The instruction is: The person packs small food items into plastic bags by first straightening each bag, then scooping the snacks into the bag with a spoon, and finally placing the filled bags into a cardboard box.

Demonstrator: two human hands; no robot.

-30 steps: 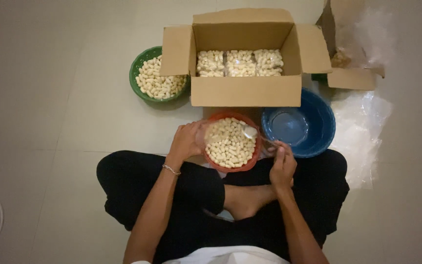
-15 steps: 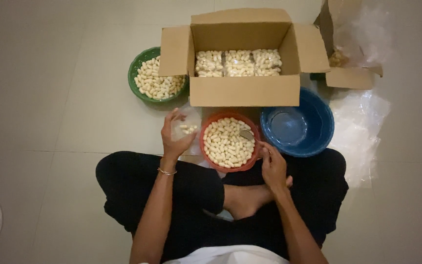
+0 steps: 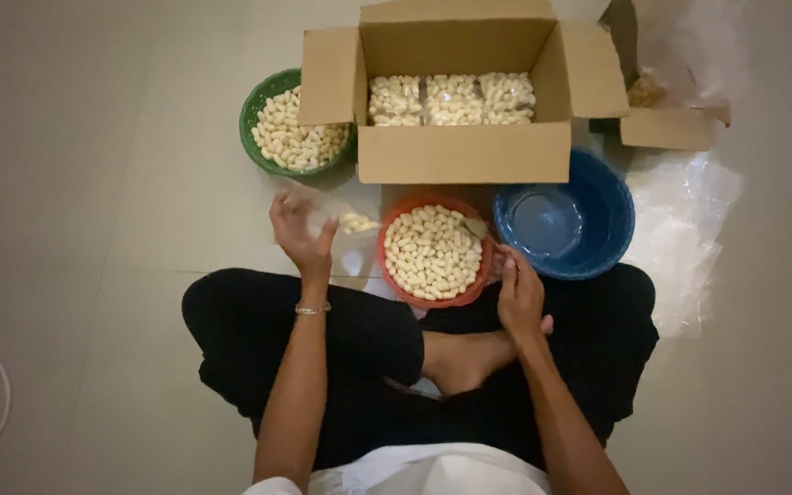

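I sit cross-legged on a tiled floor. My left hand holds a clear plastic bag with a few pale snack pieces in it, lifted left of the red bowl. That bowl is full of pale puffed snacks. My right hand rests at the bowl's right rim and grips the handle of a metal spoon, whose tip lies over the snacks.
An open cardboard box with filled clear packets stands behind the bowl. A green basket of the same snacks sits at the back left, an empty blue basin at the right. Crumpled clear plastic lies far right.
My left hand has left the red bowl's rim and moved left and outward, now holding the clear bag. My right hand has stayed at the bowl's right side.
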